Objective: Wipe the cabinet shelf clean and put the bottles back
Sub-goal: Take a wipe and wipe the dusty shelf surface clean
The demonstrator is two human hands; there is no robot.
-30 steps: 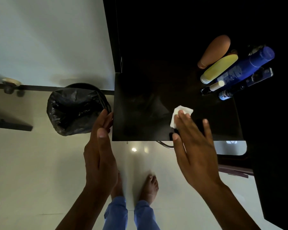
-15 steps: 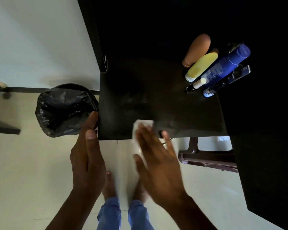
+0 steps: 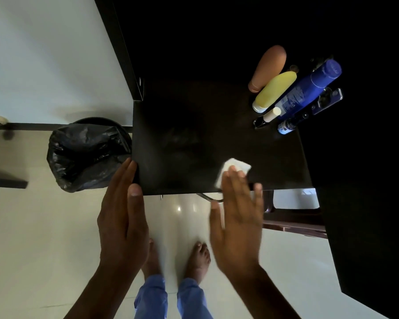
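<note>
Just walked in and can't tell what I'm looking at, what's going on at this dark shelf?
A person is wiping the dark cabinet shelf. The right hand presses a small white cloth flat against the shelf near its front edge, fingers straight. The left hand rests open against the shelf's front left corner. The bottles, among them a brown bottle, a yellow bottle and a blue bottle, are bunched at the back right corner. A bin with a black bag stands on the floor to the left.

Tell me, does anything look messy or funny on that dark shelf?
Nothing is spilled or broken. The bottles, like the blue bottle and yellow bottle, are crowded into the shelf's far right corner, leaning in this view. The right hand presses a white cloth flat near the front edge.
</note>
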